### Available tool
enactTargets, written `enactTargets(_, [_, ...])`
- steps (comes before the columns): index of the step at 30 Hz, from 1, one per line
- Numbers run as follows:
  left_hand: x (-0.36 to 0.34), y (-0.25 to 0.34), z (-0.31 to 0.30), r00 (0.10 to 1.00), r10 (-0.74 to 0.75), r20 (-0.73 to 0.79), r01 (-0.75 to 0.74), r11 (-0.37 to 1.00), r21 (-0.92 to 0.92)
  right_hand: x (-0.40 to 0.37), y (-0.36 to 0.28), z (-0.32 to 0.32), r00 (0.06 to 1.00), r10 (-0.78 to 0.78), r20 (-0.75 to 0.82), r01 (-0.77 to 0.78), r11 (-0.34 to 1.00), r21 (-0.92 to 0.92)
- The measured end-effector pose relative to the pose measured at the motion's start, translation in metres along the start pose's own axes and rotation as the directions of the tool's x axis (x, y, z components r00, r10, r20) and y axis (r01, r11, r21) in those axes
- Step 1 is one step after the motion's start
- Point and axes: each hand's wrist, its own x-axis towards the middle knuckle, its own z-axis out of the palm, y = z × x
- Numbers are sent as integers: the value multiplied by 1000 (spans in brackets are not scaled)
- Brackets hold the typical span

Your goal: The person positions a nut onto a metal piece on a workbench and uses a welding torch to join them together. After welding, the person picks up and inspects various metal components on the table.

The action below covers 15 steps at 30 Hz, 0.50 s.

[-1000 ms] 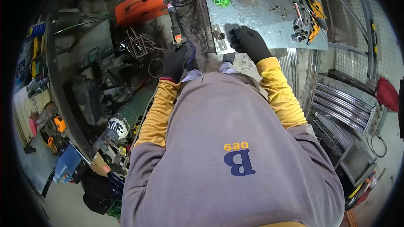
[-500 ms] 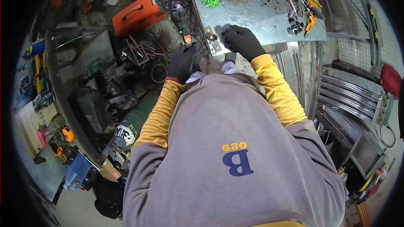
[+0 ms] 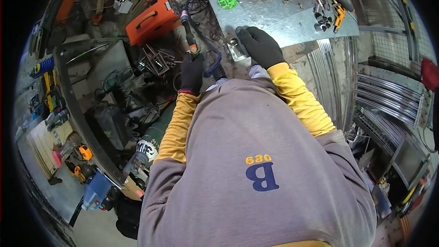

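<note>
The left hand [image 3: 191, 71], in a black glove, is clamped around the handle of a welding torch [image 3: 187, 29], whose head points away over the cluttered floor just left of the counter [image 3: 283, 18]. The right hand [image 3: 258, 45], also gloved, rests on the counter's near corner with its fingers curled down beside a small metal bracket [image 3: 235, 45] – whether they pinch anything, I cannot tell. An orange case [image 3: 151, 18] sits beyond the torch – a green sticker [image 3: 227, 1] marks the counter.
</note>
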Motion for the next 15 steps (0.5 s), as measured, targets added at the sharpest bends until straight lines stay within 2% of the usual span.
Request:
enactTargets(2, [5, -13, -10, 993, 100, 59, -104, 992, 72, -3, -6, 3, 1000, 25, -16, -27, 992, -126])
enactTargets(3, [5, -12, -12, 993, 97, 62, -101, 993, 63, -4, -7, 6, 999, 28, -18, -31, 990, -135])
enactTargets(5, [6, -10, -17, 982, 188, 31, -188, 982, -4, -4, -7, 10, 999, -2, -55, -4, 993, -120])
enactTargets(9, [-3, 16, -38, 993, 99, 61, -98, 995, -20, -6, -11, 16, 995, 9, -99, -21, 992, -125])
enactTargets(12, [3, 2, -63, 979, 178, 101, -191, 972, 137, -8, -18, 16, 994, 55, -98, -69, 987, -148])
enactTargets(15, [7, -9, -75, 966, 214, 143, -235, 961, 146, -3, -6, 21, 988, 24, -150, -46, 987, -151])
